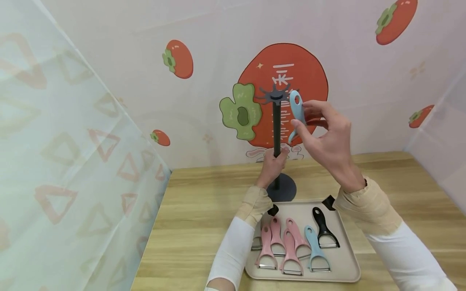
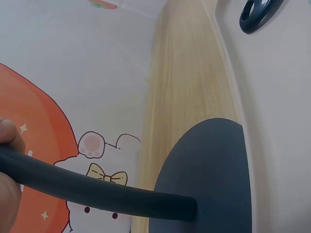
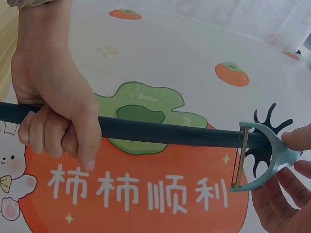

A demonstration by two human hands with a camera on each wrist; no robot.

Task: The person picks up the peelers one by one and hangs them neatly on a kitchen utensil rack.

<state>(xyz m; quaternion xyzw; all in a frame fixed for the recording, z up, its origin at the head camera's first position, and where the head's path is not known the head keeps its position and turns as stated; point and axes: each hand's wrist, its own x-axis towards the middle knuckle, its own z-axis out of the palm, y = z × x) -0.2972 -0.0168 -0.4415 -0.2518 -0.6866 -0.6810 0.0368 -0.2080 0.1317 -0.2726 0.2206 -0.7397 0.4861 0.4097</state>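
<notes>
My left hand (image 1: 272, 166) grips the pole of a dark stand (image 1: 276, 129) below its middle, with fingers curled round it in the right wrist view. Spread hooks (image 1: 275, 95) top this stand, and its round base (image 2: 209, 165) rests on the table. Close to the right of the hooks, my right hand (image 1: 329, 135) pinches a light-blue peeler (image 1: 296, 109) between thumb and fingers. The peeler's handle hole points up in the head view. Its blade end (image 3: 243, 155) overlaps the pole in the right wrist view; whether they touch, I cannot tell.
A beige tray (image 1: 347, 258) lies in front of the stand, holding several pink peelers (image 1: 266, 244), another light-blue peeler (image 1: 315, 244) and a black peeler (image 1: 320, 222). Something at its left side is partly hidden by my left arm. A printed cloth wall (image 1: 204, 121) stands behind.
</notes>
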